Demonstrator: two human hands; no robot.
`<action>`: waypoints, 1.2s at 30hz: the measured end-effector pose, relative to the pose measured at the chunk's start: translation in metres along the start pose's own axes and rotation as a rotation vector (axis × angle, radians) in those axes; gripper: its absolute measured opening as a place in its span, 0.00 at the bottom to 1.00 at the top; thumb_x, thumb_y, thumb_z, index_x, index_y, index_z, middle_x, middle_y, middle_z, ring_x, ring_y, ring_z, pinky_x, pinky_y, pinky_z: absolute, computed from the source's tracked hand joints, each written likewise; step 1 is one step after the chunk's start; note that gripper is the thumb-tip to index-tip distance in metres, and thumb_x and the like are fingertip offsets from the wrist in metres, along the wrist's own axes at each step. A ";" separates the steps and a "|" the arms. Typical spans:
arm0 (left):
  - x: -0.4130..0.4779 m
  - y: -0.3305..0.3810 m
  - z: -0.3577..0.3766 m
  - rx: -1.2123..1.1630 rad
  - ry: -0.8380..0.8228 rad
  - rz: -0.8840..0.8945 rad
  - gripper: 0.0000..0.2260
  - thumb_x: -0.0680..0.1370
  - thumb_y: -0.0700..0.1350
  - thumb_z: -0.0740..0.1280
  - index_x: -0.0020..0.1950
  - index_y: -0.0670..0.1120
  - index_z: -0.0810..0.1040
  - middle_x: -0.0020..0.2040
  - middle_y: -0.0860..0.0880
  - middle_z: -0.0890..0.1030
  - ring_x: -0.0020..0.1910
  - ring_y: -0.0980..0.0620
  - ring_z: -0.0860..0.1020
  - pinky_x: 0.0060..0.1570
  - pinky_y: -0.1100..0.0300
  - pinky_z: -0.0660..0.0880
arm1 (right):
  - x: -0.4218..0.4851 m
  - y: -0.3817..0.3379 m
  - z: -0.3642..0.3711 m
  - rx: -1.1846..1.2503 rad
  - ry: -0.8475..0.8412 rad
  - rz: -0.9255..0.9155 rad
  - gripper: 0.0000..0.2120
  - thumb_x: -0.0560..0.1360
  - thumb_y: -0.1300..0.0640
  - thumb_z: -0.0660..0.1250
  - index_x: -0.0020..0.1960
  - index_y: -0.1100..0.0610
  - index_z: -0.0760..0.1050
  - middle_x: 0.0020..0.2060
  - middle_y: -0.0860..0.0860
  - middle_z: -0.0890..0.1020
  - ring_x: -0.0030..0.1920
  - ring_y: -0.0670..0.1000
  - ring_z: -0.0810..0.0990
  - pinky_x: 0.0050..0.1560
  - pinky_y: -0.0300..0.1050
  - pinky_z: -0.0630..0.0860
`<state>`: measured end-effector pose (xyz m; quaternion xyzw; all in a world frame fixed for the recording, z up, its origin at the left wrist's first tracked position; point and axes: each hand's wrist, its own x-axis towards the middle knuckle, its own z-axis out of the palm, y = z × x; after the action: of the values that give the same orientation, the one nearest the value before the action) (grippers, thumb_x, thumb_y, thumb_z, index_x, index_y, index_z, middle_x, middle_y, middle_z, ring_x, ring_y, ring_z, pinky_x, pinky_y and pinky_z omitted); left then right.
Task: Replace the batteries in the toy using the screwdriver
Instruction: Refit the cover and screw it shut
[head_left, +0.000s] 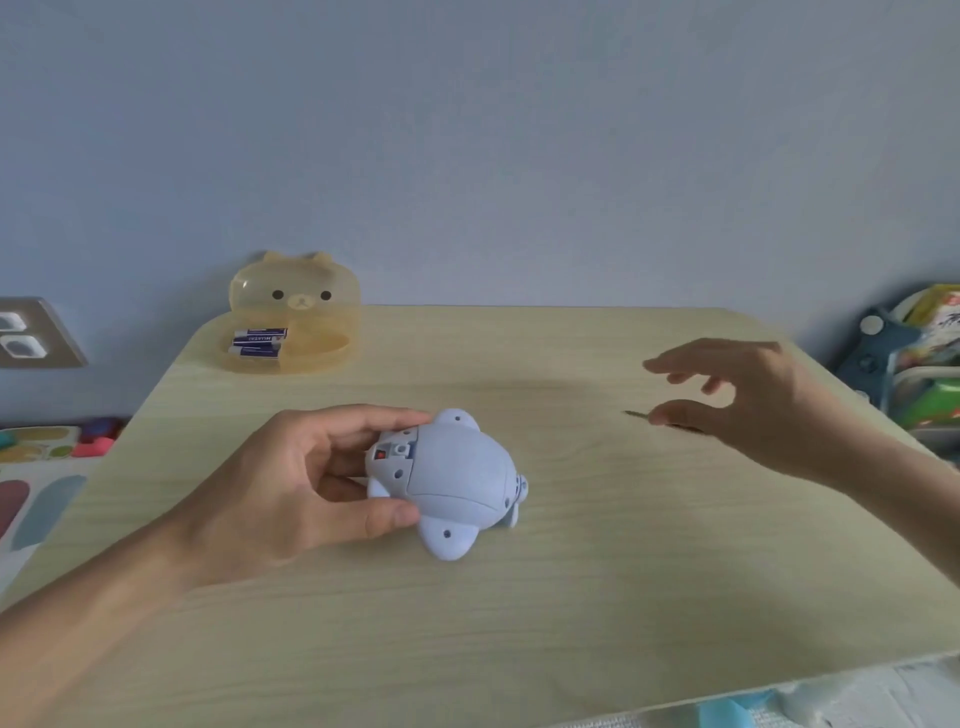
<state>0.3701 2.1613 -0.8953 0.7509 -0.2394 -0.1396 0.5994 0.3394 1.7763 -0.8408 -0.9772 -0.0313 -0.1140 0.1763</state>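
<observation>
At the middle of the counter (571, 597) the toy (457, 478) lies belly-up, its screw holes and switch panel facing the camera. The left hand (291, 483) grips it from 9 o'clock, thumb on the near side and fingers curled over the far side.

From the toy, the screwdriver (635, 414) lies at about 2 o'clock, flat on the counter. Its long axis runs roughly 9 to 3, with the thin tip pointing toward 9. The rest of the shaft and the handle are hidden under the right hand (748, 400). That hand hovers right over it with fingers spread and loosely bent, holding nothing. Whether the thumb touches the shaft I cannot tell.

The right hand is plainly the nearer one, so the pick-up looks to be its job. It would probably close across the shaft, from 12 and 6.

The batteries (260, 338) sit in the open box (332, 358) at 11 o'clock, well apart from the toy.
</observation>
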 end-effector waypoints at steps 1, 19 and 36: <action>0.000 0.000 0.000 0.000 -0.001 0.005 0.28 0.68 0.37 0.80 0.66 0.54 0.84 0.60 0.51 0.89 0.56 0.49 0.88 0.55 0.59 0.84 | -0.002 0.015 -0.002 -0.021 -0.018 0.046 0.28 0.63 0.33 0.72 0.61 0.43 0.83 0.50 0.40 0.85 0.46 0.42 0.81 0.46 0.43 0.77; 0.000 0.001 0.004 0.015 0.018 0.031 0.28 0.69 0.36 0.83 0.65 0.57 0.85 0.59 0.51 0.89 0.56 0.49 0.88 0.55 0.59 0.84 | -0.006 -0.011 -0.005 0.279 0.088 0.027 0.06 0.76 0.58 0.76 0.44 0.47 0.87 0.35 0.42 0.88 0.38 0.41 0.87 0.44 0.31 0.80; -0.006 0.005 0.009 0.079 0.100 0.065 0.28 0.65 0.39 0.83 0.64 0.52 0.84 0.55 0.54 0.90 0.52 0.56 0.89 0.51 0.67 0.82 | -0.022 -0.124 0.007 0.320 0.056 -0.457 0.07 0.75 0.55 0.74 0.50 0.48 0.88 0.41 0.40 0.87 0.41 0.43 0.86 0.42 0.30 0.77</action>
<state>0.3591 2.1560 -0.8932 0.7718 -0.2386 -0.0729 0.5849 0.3072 1.8944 -0.8099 -0.9009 -0.2635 -0.1715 0.2991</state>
